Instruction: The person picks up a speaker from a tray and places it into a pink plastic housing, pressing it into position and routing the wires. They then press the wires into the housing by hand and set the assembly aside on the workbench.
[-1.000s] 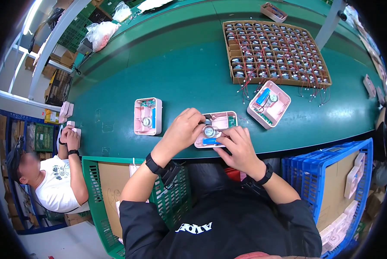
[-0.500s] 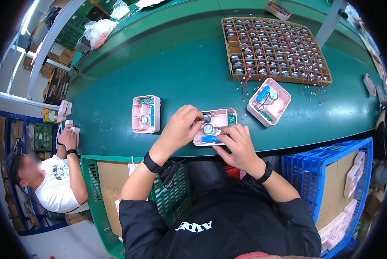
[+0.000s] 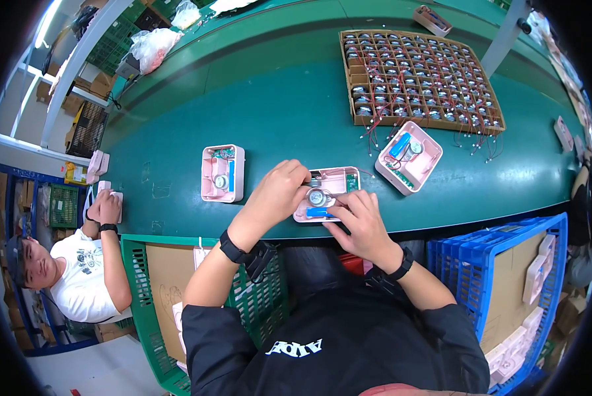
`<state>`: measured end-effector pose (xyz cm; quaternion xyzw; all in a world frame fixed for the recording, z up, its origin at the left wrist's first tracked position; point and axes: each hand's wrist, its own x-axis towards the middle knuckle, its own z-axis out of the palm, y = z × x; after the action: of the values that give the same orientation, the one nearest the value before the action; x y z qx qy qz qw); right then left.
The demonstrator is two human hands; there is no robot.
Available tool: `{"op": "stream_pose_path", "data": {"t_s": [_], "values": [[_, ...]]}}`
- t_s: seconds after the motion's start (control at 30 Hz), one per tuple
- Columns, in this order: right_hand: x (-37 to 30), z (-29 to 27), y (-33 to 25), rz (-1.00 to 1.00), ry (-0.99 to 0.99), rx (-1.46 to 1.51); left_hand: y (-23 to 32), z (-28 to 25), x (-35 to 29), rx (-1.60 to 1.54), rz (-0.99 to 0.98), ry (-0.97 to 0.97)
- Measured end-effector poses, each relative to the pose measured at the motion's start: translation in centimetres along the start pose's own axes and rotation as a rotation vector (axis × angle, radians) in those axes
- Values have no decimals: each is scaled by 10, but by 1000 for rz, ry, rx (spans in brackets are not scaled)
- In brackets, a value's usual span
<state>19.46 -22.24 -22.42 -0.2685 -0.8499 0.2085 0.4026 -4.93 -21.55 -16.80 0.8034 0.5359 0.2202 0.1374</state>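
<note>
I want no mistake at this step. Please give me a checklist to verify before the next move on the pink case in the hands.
1. Pink case flat on green table: ok.
2. Left hand steady on case: ok.
3. Right hand holding near edge: ok.
4. Round speaker seated: cannot tell.
5. Blue battery inside case: ok.
6. Wires routed well: cannot tell.

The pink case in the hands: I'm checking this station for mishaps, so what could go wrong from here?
1. The pink case sits near the table front edge; a push from either hand could slide it off.
2. The left hand presses the round part; the thin wires beside it might get pinched.
3. The right hand covers the case's near corner, hiding part of the work.
</note>
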Motion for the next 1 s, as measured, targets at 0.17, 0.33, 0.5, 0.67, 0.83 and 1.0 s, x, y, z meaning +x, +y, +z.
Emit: {"op": "stream_pose_path", "data": {"t_s": [0.17,0.33,0.5,0.67,0.83,1.0], "values": [[0,-1,2,-20,7,-2,-7,-14,-1,-114,51,9],[-1,-1,3,-16,2,4,-2,-19,-5,-9,123,27],[0,1,2,-3,12,1,-6,-11,-8,-97,-23,5],[3,4,9,-14,33,30,-11,-5,4,-100,-103,4],[-4,4,8,-20,24,32,0,-7,-2,-13,-17,0],[-7,9,4,-22,68,-7,7,1,-3,64,-34,43]]}}
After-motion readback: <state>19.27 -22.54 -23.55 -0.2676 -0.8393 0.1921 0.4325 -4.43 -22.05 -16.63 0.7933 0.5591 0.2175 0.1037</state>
